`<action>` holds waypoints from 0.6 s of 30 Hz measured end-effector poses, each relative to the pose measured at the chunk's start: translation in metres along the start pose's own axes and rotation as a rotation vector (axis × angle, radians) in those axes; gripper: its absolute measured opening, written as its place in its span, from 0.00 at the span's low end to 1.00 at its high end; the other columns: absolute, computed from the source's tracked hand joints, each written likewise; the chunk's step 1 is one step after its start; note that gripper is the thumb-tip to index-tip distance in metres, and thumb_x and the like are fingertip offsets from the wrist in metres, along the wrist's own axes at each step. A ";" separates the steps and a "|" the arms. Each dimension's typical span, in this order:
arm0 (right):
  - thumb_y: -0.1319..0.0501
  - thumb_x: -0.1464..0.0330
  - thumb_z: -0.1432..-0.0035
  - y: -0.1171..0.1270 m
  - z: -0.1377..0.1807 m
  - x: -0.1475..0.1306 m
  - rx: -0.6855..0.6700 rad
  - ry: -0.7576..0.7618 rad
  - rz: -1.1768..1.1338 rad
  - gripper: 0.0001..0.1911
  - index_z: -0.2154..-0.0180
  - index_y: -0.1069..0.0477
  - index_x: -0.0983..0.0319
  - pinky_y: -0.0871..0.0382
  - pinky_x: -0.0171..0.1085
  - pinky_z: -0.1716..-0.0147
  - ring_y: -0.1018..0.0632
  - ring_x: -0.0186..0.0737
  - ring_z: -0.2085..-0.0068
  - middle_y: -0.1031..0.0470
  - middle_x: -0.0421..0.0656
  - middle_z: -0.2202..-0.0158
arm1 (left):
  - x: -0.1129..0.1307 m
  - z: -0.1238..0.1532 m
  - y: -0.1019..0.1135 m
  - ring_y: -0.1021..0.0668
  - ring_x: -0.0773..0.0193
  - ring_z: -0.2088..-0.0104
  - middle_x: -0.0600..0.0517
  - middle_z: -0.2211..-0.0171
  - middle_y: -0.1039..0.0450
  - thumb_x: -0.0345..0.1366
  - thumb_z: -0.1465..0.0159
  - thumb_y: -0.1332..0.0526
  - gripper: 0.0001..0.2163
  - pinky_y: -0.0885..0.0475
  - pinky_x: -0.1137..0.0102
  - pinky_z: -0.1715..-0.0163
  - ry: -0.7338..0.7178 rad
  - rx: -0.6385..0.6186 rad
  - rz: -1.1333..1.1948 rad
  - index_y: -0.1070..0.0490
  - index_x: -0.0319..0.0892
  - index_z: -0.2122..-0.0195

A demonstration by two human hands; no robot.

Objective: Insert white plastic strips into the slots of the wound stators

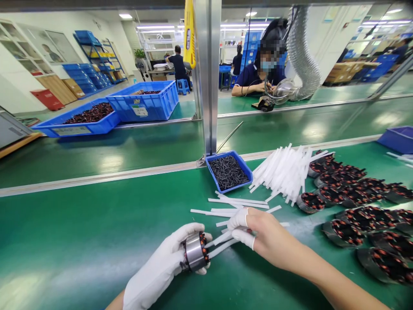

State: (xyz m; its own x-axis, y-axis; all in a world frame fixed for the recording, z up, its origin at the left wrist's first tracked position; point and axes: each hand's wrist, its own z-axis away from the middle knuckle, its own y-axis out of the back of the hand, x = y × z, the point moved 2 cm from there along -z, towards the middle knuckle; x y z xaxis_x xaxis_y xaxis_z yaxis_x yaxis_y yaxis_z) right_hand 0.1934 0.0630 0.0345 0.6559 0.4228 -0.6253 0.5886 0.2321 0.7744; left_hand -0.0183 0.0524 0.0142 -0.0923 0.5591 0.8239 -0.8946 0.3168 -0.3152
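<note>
My left hand (174,249), in a white glove, is closed around a motor stator (195,252) with a bare metal ring and copper windings at its end. Two white strips (223,247) stick out of the stator's right-hand end. My right hand (263,232), with white covers on thumb and fingertips, pinches at the far ends of these strips. Whether it grips one or both is hard to see. Loose white strips (240,201) lie on the green table just behind my right hand.
A blue tray of small black tubes (227,172) stands by the metal post (211,77). Beside it lies a pile of white strips (284,170). Several stators (345,232) fill the right side. Blue bins (145,103) and a seated person (248,79) are beyond the rail.
</note>
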 end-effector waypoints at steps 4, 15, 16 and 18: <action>0.44 0.70 0.43 -0.001 -0.001 0.001 0.084 -0.013 -0.077 0.06 0.65 0.28 0.59 0.38 0.34 0.66 0.30 0.38 0.65 0.28 0.42 0.68 | 0.002 0.003 -0.007 0.23 0.60 0.68 0.47 0.57 0.31 0.30 0.48 0.38 0.21 0.29 0.66 0.67 0.016 -0.018 0.074 0.38 0.43 0.53; 0.41 0.79 0.52 -0.050 -0.007 -0.009 0.031 -0.094 -0.160 0.08 0.72 0.29 0.61 0.40 0.31 0.72 0.31 0.35 0.71 0.29 0.38 0.74 | -0.020 -0.007 -0.007 0.26 0.66 0.74 0.49 0.68 0.27 0.35 0.44 0.40 0.20 0.30 0.69 0.73 -0.075 -0.179 -0.101 0.39 0.40 0.50; 0.40 0.77 0.51 -0.050 -0.006 -0.007 0.028 -0.102 -0.133 0.06 0.72 0.29 0.60 0.40 0.31 0.72 0.31 0.35 0.71 0.29 0.39 0.74 | -0.019 -0.006 -0.008 0.26 0.65 0.74 0.50 0.70 0.27 0.34 0.43 0.41 0.19 0.30 0.70 0.73 -0.077 -0.165 -0.096 0.39 0.39 0.50; 0.40 0.72 0.48 -0.048 -0.005 -0.005 0.032 -0.092 -0.069 0.04 0.72 0.28 0.60 0.39 0.32 0.71 0.31 0.37 0.70 0.29 0.40 0.74 | -0.014 -0.004 -0.009 0.26 0.65 0.74 0.50 0.73 0.28 0.33 0.43 0.43 0.19 0.30 0.70 0.74 -0.056 -0.128 -0.069 0.40 0.37 0.50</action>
State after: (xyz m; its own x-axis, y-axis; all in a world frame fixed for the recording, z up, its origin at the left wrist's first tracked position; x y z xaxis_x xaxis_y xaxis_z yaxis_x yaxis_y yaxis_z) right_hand 0.1597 0.0544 0.0011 0.6534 0.3241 -0.6842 0.6475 0.2290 0.7268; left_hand -0.0072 0.0444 0.0038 -0.0596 0.4904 0.8694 -0.8369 0.4502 -0.3113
